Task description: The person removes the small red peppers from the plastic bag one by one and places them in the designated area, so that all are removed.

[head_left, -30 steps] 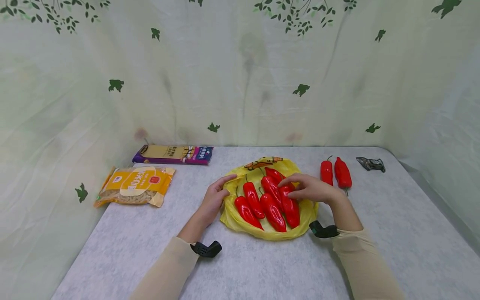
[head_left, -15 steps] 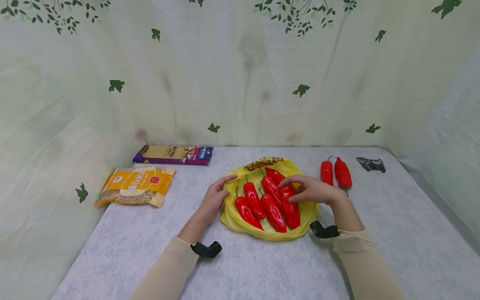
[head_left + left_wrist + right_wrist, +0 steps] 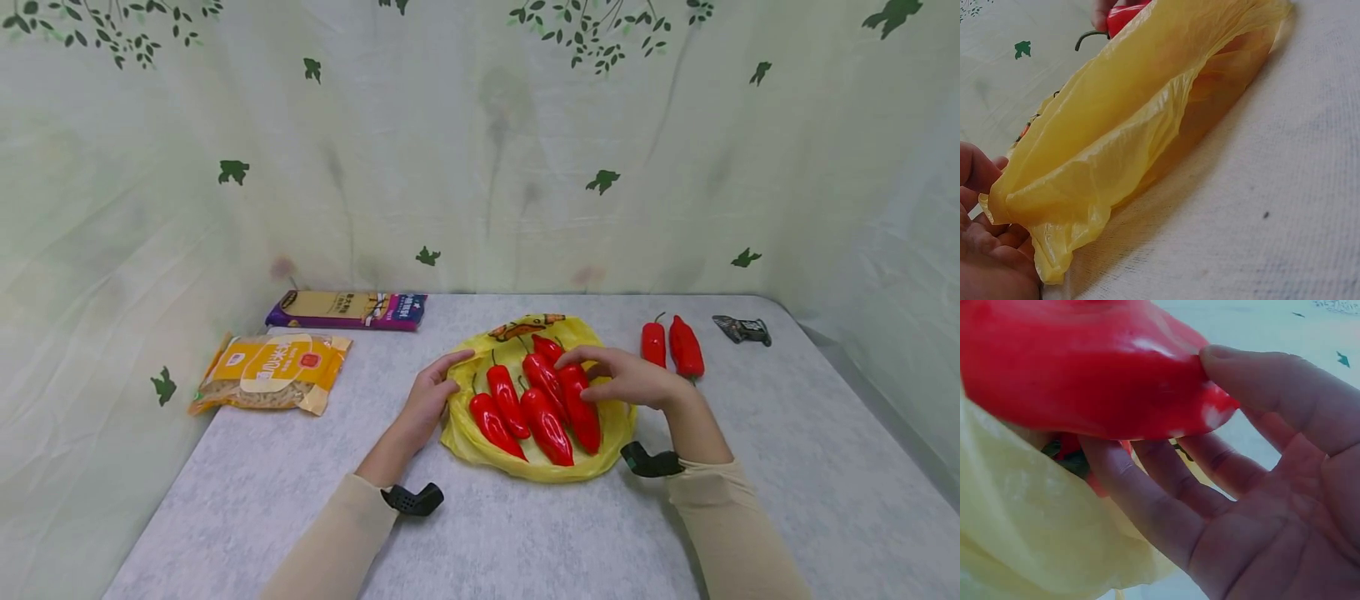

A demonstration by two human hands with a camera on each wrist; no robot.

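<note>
A yellow plastic bag (image 3: 468,437) lies spread on the table with several glossy red chili peppers (image 3: 508,400) on it. My left hand (image 3: 426,407) pinches the bag's left edge; the left wrist view shows the thumb and fingers around the thin yellow plastic (image 3: 1079,194). At the bag's right side my right hand (image 3: 636,379) holds the rightmost chili pepper (image 3: 582,417), palm side facing inward. Seen from the right wrist, the thumb presses on top of that red pepper (image 3: 1097,375) and the fingers support it from below. Part of the pepper is hidden by the hand in the head view.
Two more red peppers (image 3: 686,346) lie right of the bag, near a small black packet (image 3: 741,329). At the left are an orange food packet (image 3: 273,371) and a purple and tan packet (image 3: 345,310). A printed curtain (image 3: 480,167) closes off the back.
My right hand has shifted very slightly right, its thumb sliding a little lower on the pepper, which has turned a little. The left hand and the bag stay in place.
</note>
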